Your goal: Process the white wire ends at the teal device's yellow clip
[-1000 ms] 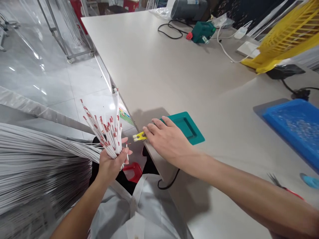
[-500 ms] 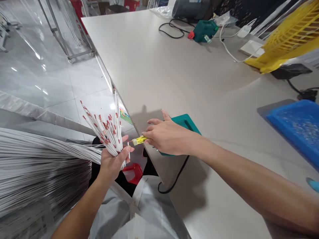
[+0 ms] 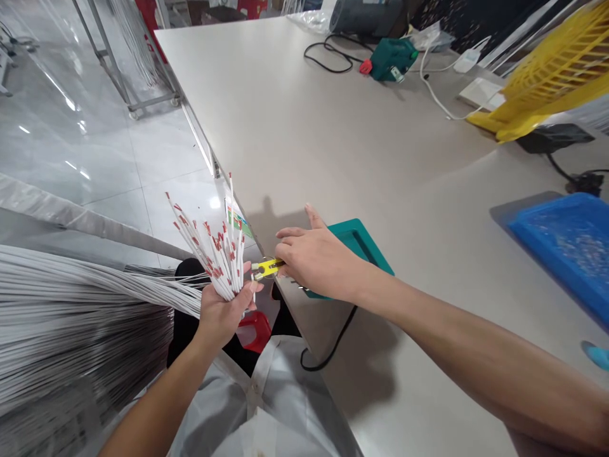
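My left hand [image 3: 226, 312] is closed round a bundle of white wires [image 3: 216, 254] with bare copper ends, which fan upward. One short wire end stands apart at its thumb and fingertips. My right hand [image 3: 316, 257] pinches a small yellow clip-like tool [image 3: 268, 268] with pale jaws, its exact kind unclear. The jaws meet or nearly meet that single wire end; contact is hard to make out. Below my right hand a teal-green device [image 3: 364, 244] sits on the table, partly hidden by the hand and forearm.
The grey table [image 3: 333, 146] has its edge beside my left hand. Long white wires [image 3: 85, 304] lie at left. A blue tray [image 3: 566, 241], a yellow fan [image 3: 552, 70] and a green box [image 3: 394, 58] with cords stand on the table. A red stool [image 3: 257, 330] is below.
My left hand and the wire bundle have shifted slightly right, closer to the yellow tool. The tool has turned, showing its broader side and jaws at the single wire end.
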Demonstrator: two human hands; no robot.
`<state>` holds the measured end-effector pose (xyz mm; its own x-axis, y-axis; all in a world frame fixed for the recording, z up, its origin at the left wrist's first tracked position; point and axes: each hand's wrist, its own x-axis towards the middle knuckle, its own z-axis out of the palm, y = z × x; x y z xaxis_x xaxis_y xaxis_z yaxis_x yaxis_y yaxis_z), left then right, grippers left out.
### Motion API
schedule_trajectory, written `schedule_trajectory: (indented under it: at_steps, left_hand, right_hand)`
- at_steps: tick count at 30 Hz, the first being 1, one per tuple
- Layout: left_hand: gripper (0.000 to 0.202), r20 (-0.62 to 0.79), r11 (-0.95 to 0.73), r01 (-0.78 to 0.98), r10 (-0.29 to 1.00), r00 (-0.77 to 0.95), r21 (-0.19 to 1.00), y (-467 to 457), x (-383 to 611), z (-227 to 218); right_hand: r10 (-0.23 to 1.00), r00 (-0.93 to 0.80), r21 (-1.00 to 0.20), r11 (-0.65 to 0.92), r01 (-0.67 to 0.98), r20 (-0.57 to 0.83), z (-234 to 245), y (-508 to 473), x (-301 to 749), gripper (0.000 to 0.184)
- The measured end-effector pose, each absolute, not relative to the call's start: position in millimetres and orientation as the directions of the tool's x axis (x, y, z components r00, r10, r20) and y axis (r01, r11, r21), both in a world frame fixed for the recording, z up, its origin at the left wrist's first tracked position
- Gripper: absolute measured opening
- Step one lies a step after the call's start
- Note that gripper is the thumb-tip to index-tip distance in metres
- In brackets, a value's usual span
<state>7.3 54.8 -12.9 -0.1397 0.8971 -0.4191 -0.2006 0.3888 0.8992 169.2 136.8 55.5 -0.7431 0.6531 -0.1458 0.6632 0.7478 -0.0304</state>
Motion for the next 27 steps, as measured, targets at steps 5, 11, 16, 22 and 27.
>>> schedule_trajectory:
  at_steps: [5, 11, 16, 22, 27]
  left_hand:
    - [0.050, -0.430, 0.406, -0.165, 0.890, -0.154, 0.899, 58, 10, -9]
    - [0.052, -0.412, 0.408, -0.059, 0.891, -0.193, 0.911, 58, 8, -4]
    - [0.047, -0.391, 0.384, -0.077, 0.893, -0.222, 0.920, 55, 4, -4]
    - [0.021, -0.327, 0.303, -0.136, 0.918, -0.225, 0.943, 48, -6, -9]
    - [0.015, -0.290, 0.239, -0.226, 0.929, -0.229, 0.944, 41, -15, -3]
  right_hand:
    - [0.658, -0.729, -0.018, 0.740, 0.673, -0.187, 60, 136, 169, 0.016]
    - [0.687, -0.700, -0.007, 0.713, 0.701, -0.194, 55, 134, 173, 0.043]
    - [0.683, -0.710, -0.020, 0.719, 0.695, -0.171, 50, 134, 173, 0.043]
    - [0.685, -0.721, -0.112, 0.712, 0.693, -0.107, 54, 135, 176, 0.052]
    - [0.730, -0.629, -0.363, 0.681, 0.636, 0.267, 52, 106, 167, 0.025]
